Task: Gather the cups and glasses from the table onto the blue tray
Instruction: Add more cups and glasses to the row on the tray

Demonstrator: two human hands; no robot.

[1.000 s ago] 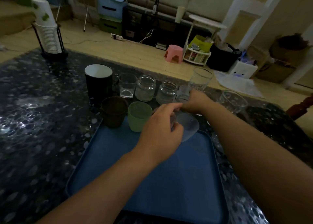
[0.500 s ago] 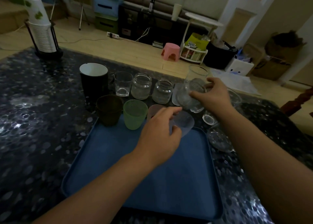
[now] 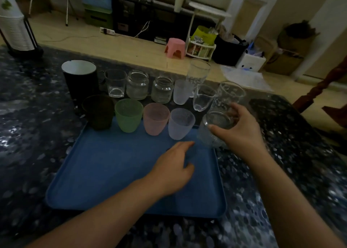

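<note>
Though blurred at the blue tray's far right corner, right hand fingers wrapping a clear jar (base hidden); left hand loosely spread above tray.

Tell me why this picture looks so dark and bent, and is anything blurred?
Head view: the room is dim, so the blue tray and dark cup lose detail; pale glare spots fleck the glossy table; the wide-angle lens bows the edges; the right hand and its glass jar look softly smeared, as does the left hand.
</note>
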